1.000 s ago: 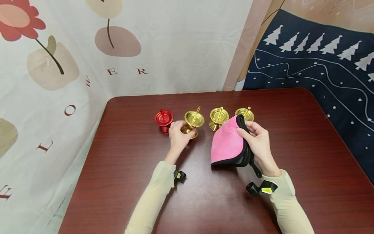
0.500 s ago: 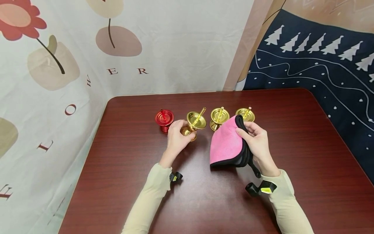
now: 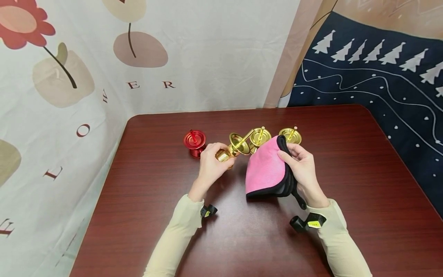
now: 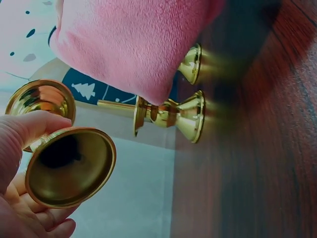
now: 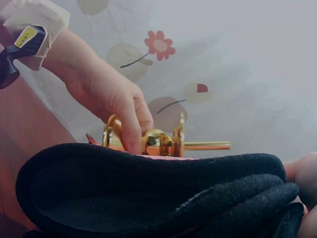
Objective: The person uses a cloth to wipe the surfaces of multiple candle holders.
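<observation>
My left hand (image 3: 210,166) grips a gold candle holder (image 3: 239,144) by its lower part, fingers and thumb around the stem. It leans to the right, its central spike pointing up and right. In the left wrist view the hollow underside of its base (image 4: 72,166) shows, raised off the table. A folded pink cloth (image 3: 265,169) with black edging is pinched in my right hand (image 3: 305,172), just right of the holder. From the right wrist view, the cloth's dark inner folds (image 5: 124,193) cover the foreground, and I cannot tell whether cloth and holder touch.
A red candle holder (image 3: 194,141) stands left of my left hand. Two more gold ones, a nearer (image 3: 259,136) and a farther right one (image 3: 290,134), stand behind the cloth, partly covered. Printed curtains (image 3: 221,57) hang behind the brown table (image 3: 138,192).
My left hand has tipped the gold candle holder over to the right, its base coming off the table. The cloth in my right hand has shifted slightly left toward it.
</observation>
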`<state>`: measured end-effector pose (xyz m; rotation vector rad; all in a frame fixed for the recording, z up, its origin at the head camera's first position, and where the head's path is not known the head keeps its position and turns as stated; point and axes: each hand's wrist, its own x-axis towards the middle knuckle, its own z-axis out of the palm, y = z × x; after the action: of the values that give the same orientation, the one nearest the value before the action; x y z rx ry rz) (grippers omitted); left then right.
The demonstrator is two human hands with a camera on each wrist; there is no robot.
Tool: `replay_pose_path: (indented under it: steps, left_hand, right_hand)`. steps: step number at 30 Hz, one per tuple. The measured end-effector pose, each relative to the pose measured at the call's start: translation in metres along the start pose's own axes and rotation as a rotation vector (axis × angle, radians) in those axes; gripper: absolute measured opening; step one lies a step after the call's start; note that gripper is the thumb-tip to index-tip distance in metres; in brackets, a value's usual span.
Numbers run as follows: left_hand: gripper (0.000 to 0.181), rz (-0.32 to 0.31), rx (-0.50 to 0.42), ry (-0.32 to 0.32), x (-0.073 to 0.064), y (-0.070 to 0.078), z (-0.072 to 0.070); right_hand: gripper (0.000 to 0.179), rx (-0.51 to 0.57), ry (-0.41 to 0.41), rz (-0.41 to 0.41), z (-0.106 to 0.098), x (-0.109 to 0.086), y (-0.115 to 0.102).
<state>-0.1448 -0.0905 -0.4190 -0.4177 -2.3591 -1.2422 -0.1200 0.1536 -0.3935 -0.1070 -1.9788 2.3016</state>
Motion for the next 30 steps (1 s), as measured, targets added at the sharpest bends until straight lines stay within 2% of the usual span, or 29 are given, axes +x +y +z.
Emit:
replay_pose_path:
  steps: [7, 12, 16, 20, 25, 27, 30]
  left_hand:
    - [0.025, 0.04, -0.014, -0.024, 0.0, 0.011, -0.001]
    - [0.027, 0.051, 0.026, -0.045, -0.001, 0.018, -0.001]
    - [0.026, 0.068, 0.07, -0.037, -0.001, 0.025, -0.002]
    - [0.025, 0.081, 0.1, -0.027, -0.001, 0.029, -0.002]
    - [0.026, 0.07, 0.11, -0.011, -0.003, 0.029, -0.001]
    - [0.027, 0.073, 0.113, -0.003, -0.004, 0.029, 0.0]
    - [0.026, 0.081, 0.125, 0.007, -0.004, 0.029, 0.001]
  right_hand:
    - [0.012, 0.115, -0.064, 0.043, 0.008, -0.001, -0.001]
    - [0.011, 0.217, -0.1, 0.088, 0.016, -0.001, -0.001]
    - [0.016, 0.353, -0.158, 0.119, 0.02, -0.003, 0.002]
    - [0.029, 0.515, -0.267, 0.118, 0.021, -0.004, 0.005]
    - [0.041, 0.772, -0.408, 0.137, 0.021, -0.001, 0.009]
    - [0.038, 0.788, -0.426, 0.134, 0.021, 0.0, 0.012]
    - [0.031, 0.736, -0.438, 0.114, 0.021, 0.001, 0.015]
